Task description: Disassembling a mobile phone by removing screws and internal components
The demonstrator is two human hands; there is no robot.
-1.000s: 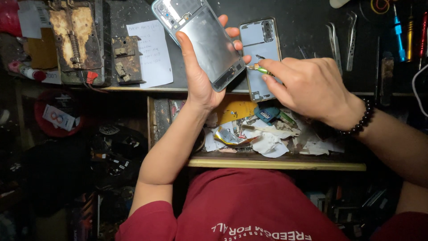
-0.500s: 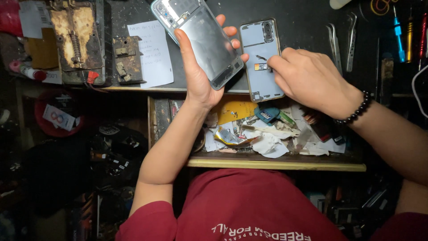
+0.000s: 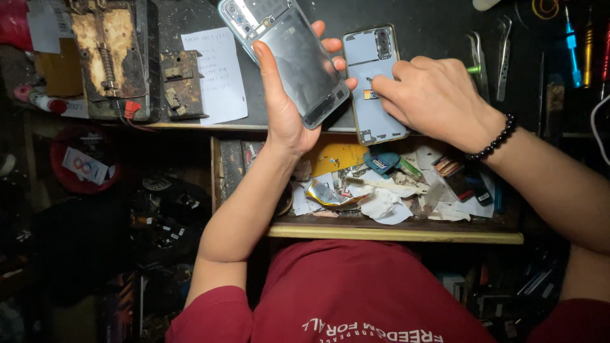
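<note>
Fingers (image 3: 318,47) of the left hand (image 3: 283,108) wrap the long edges of a clear phone back cover (image 3: 289,54), holding it tilted above the dark tabletop (image 3: 438,19). The right hand (image 3: 438,95) rests on the open phone body (image 3: 373,82) lying flat on the tabletop, its fingertips pinched narrow near a small orange part (image 3: 368,94); whether they grip a tool I cannot tell, as the hand hides it. The step looks like picking at an inner part with the cover off. Any next move calls for a steady, light touch there. Below, an open drawer (image 3: 394,234) holds scraps; tweezers (image 3: 502,57) lie nearby.
</note>
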